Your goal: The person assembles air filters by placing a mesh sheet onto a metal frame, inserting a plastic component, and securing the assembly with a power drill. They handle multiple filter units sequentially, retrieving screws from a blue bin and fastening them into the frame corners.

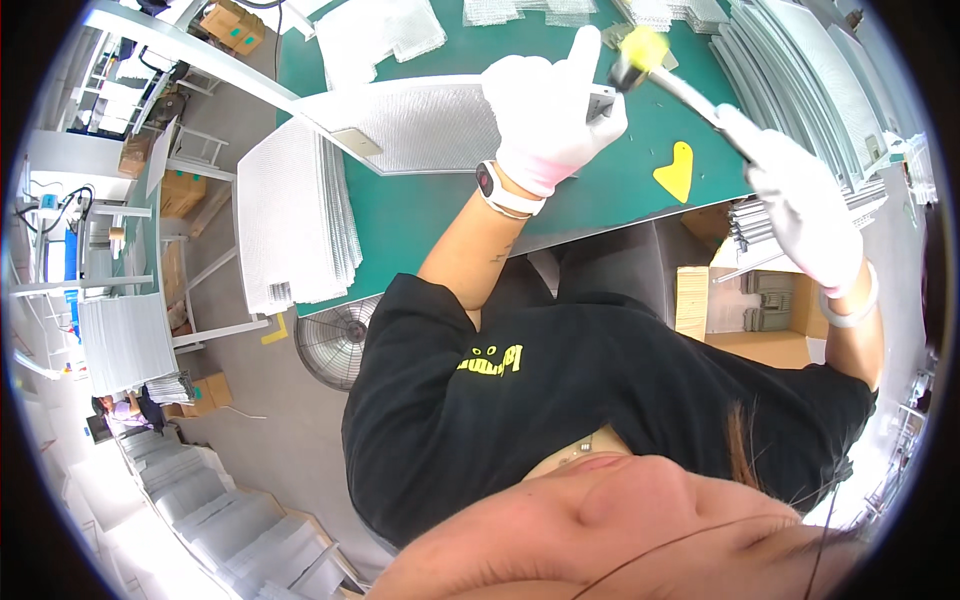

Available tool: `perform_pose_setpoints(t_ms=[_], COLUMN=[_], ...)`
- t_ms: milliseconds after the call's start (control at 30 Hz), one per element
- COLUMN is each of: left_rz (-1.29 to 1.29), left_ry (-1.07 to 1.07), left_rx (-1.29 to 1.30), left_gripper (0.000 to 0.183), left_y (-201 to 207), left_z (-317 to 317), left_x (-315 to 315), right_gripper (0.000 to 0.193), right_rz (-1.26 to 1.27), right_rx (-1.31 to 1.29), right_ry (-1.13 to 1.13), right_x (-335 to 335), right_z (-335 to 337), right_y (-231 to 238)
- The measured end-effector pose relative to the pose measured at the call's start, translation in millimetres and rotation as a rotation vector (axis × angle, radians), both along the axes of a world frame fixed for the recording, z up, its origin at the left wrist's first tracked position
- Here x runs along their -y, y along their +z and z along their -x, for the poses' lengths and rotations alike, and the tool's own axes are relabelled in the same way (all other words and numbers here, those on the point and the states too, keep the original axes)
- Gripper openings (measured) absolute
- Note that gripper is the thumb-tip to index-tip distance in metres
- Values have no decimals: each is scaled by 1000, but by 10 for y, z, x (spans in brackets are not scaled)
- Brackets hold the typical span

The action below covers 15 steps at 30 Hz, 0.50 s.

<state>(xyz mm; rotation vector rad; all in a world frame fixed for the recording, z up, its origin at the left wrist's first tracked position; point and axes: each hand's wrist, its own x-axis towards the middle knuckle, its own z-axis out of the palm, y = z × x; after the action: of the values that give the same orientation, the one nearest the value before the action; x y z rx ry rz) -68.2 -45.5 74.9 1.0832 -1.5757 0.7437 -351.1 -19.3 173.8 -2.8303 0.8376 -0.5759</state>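
Observation:
My left hand (550, 115), in a white glove, grips the end of a silver mesh panel (415, 125), with one finger stretched away from it. A thin metal frame edges this panel, which is tilted up on its side over the green table (420, 210). In my gloved right hand (805, 210) is a mallet (645, 48) with a yellow and black head, held by its pale handle. The black face of the head is close to the panel's end by my left hand; whether they touch I cannot tell. A flat yellow plastic scraper (676, 174) lies on the table between my hands.
Mesh sheets are stacked at the table's left edge (295, 215) and along its far side. Long metal frame strips (800, 90) are piled at the right. Below the table are a floor fan (338, 340) and an opened cardboard box (760, 347).

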Motion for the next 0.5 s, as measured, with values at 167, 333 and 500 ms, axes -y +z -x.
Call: perform_pose_setpoints(t_ms=[167,333,500], left_rz=[3,-50,14], left_ry=[-8,-19,-129], left_rx=[13,58,-30], left_gripper=[65,73,58], left_y=[-39,-85,-46], left_z=[-53,-96,-42], left_x=[-11,-28,-106], right_gripper=[41,48,49], right_rz=[-240,-339,-522], right_rx=[271,29,176], right_ry=[-93,-239,-281], right_x=[-183,-75,325], right_z=[-141,-222,-21], right_y=[79,-53,-1043])
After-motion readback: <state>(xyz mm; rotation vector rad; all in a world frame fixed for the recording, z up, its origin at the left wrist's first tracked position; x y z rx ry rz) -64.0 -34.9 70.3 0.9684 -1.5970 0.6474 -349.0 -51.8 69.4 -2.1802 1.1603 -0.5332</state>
